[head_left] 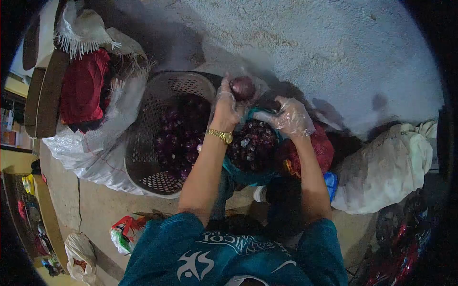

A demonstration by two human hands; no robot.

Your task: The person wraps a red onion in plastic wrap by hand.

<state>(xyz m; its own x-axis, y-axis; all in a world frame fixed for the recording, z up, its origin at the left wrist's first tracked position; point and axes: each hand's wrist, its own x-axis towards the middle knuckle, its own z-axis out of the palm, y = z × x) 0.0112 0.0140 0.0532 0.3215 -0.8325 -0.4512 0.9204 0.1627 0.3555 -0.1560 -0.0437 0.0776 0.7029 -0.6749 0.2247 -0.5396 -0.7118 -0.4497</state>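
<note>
A round red-purple onion [243, 88] rests in my left hand [229, 101], which wears a clear plastic glove and has its fingers around it. My right hand [291, 117], also in a clear glove, is just to the right, above the rim of a teal container [260, 180]. Its fingers are bent and pressed together; what they hold, if anything, is too dark to make out. Below my hands, the teal container holds small dark pieces [253, 143]. To the left, a large grey perforated basket [148, 128] holds many purple onions [181, 133].
A white woven sack [102, 155] with red cloth [83, 88] stands left of the basket. At the right are a red mesh bag [319, 152] and a pale full sack [386, 167]. A rough wall [343, 52] rises beyond my hands. Plastic bags [80, 255] lie at lower left.
</note>
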